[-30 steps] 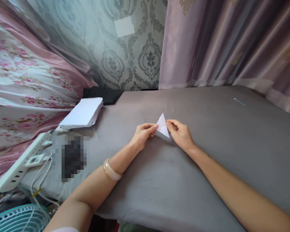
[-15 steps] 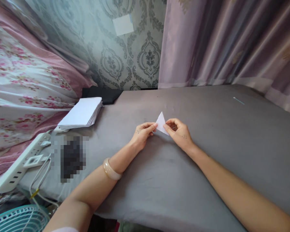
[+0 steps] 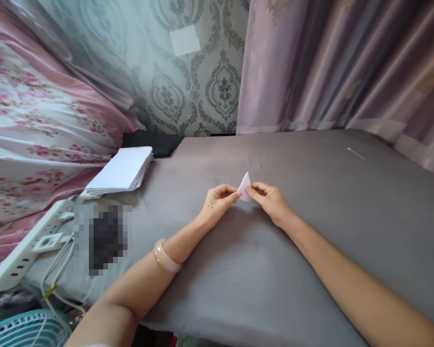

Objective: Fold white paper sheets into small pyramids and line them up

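A small piece of folded white paper (image 3: 245, 185), roughly triangular with its point upward, is held just above the grey cloth surface (image 3: 238, 270). My left hand (image 3: 220, 201) pinches its left edge between thumb and fingers. On the other side my right hand (image 3: 269, 198) grips the paper, thumb pressed on its near face and fingers behind. The fingertips at the back are partly hidden by the paper and thumbs. A pale bangle (image 3: 166, 256) circles my left wrist.
To the left lie a stack of white paper (image 3: 121, 168), a black item (image 3: 153, 143), a white power strip (image 3: 31, 246) with cables, and a pixelated dark patch (image 3: 107, 238). A teal fan (image 3: 29, 327) stands lower left. A thin stick (image 3: 356, 153) lies far right.
The folded paper has turned in my fingers and now looks narrower. My left hand has shifted slightly right, closer to my right hand.
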Demonstrator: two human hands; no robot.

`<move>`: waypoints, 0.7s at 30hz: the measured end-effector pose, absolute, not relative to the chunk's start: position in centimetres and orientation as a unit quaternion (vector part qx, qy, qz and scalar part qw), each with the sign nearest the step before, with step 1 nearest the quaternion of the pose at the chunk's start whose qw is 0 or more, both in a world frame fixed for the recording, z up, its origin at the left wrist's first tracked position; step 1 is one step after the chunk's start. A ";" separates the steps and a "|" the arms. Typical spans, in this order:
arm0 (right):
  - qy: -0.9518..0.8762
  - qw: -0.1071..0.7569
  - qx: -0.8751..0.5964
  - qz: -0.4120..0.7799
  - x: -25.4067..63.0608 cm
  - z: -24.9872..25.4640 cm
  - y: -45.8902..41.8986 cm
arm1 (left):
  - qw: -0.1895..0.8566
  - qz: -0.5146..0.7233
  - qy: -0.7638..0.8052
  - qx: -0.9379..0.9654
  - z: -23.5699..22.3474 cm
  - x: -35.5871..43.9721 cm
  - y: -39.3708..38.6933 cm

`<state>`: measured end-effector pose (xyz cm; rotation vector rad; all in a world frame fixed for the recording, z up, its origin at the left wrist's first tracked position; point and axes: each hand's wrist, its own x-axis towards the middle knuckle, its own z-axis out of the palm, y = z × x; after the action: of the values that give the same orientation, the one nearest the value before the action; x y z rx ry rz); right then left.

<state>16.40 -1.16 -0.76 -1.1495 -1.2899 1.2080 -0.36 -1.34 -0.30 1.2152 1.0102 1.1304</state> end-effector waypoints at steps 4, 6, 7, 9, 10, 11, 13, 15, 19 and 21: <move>-0.520 0.437 -0.425 0.598 17.2 -0.5 -1.1 | 0.671 0.453 0.370 0.457 0.0 -0.6 -1.1; -0.525 0.407 -0.400 0.631 17.4 -0.4 -1.2 | 0.721 0.421 0.339 0.434 0.0 -0.8 -0.9; -0.529 0.396 -0.391 0.641 17.5 -0.3 -1.3 | 0.738 0.403 0.327 0.431 -0.1 -0.9 -0.8; -0.537 0.385 -0.378 0.649 17.5 -0.2 -1.4 | 0.756 0.381 0.311 0.432 -0.2 -1.1 -0.7; -0.540 0.383 -0.372 0.650 17.4 -0.1 -1.5 | 0.756 0.378 0.309 0.435 -0.3 -1.1 -0.6; -0.543 0.382 -0.367 0.651 17.4 0.0 -1.5 | 0.755 0.378 0.309 0.438 -0.4 -1.2 -0.6; -0.548 0.379 -0.357 0.655 17.5 0.0 -1.5 | 0.758 0.371 0.312 0.437 -0.4 -1.4 -0.5; -0.545 0.378 -0.345 0.664 17.8 -0.1 -1.4 | 0.770 0.354 0.313 0.429 -0.4 -1.6 -0.3; -0.540 0.387 -0.340 0.665 18.4 -0.4 -0.9 | 0.784 0.328 0.315 0.422 0.0 -1.9 -0.3; -0.554 0.389 -0.357 0.644 18.5 -0.6 -0.8 | 0.777 0.323 0.327 0.431 0.1 -1.9 -0.3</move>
<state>18.54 -0.76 -0.61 -0.9073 -1.4082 1.6379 -1.91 -0.31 0.06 0.9315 0.7068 0.6985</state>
